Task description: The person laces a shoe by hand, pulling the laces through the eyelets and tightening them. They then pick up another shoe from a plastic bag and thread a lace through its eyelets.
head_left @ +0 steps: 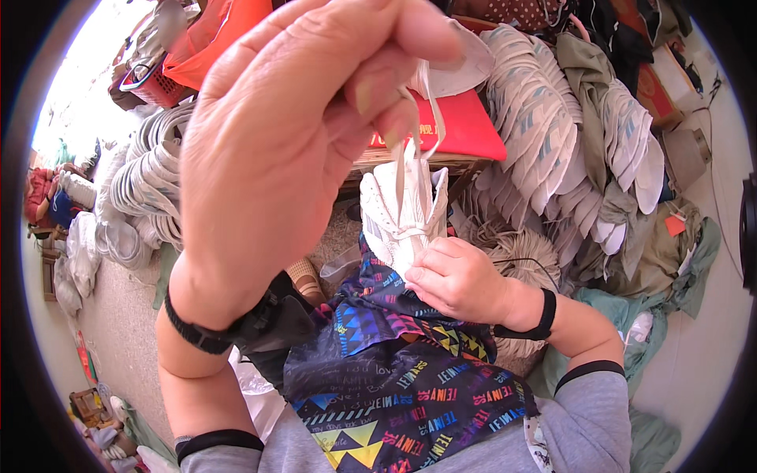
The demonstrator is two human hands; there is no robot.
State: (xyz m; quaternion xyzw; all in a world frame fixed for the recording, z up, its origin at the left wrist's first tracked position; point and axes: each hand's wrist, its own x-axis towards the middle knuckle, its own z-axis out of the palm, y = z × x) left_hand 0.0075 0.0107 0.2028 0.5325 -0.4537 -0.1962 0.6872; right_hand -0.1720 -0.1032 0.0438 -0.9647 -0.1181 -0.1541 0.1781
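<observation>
A white shoe upper (pixel 380 213) is held over my lap, above a dark, colourfully printed apron (pixel 410 386). My right hand (pixel 456 274) grips its lower end, with the thumb and fingers closed on the white material. Raised close to the camera, my left hand (pixel 264 150) has its fingers bent together around a pale shoelace (pixel 431 118). The lace runs in a loop from those fingers down to the upper. Part of the lace between my left fingertips is hidden.
Beyond the upper lies a bright red sheet (pixel 469 126). Nested white uppers (pixel 528 110) are heaped at the far right, above a pale cord bundle (pixel 524 256). More stacked uppers (pixel 150 169) stand left, near a red basket (pixel 158 87) and orange bag (pixel 217 43).
</observation>
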